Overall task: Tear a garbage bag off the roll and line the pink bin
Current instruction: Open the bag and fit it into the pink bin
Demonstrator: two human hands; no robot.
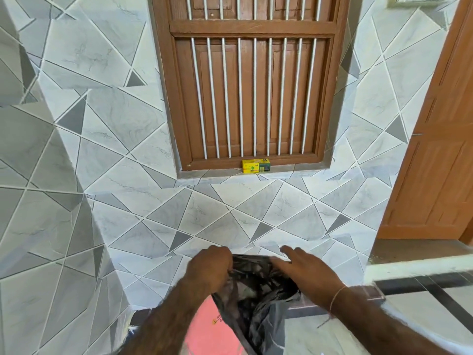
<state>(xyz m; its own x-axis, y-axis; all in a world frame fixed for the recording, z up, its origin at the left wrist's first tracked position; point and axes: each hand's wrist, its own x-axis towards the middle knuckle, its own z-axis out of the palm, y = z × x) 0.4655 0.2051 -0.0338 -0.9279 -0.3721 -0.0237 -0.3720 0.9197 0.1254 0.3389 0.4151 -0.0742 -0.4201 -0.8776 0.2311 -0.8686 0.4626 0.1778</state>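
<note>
A black garbage bag (256,298) hangs crumpled between my hands at the bottom centre. My left hand (210,267) is closed on the bag's upper left edge. My right hand (304,270) lies on the bag's upper right edge with its fingers stretched out; its grip is partly hidden. Below the bag the pink bin (207,329) shows as a pink surface, partly covered by my left forearm and the bag. A yellow and green box (256,166) of bin bags stands on the window ledge higher up.
A brown wooden window with white bars (253,85) fills the tiled wall ahead. A wooden door (440,155) stands at the right. Grey tiled wall runs along the left, and tiled floor (419,316) with a dark strip lies at the lower right.
</note>
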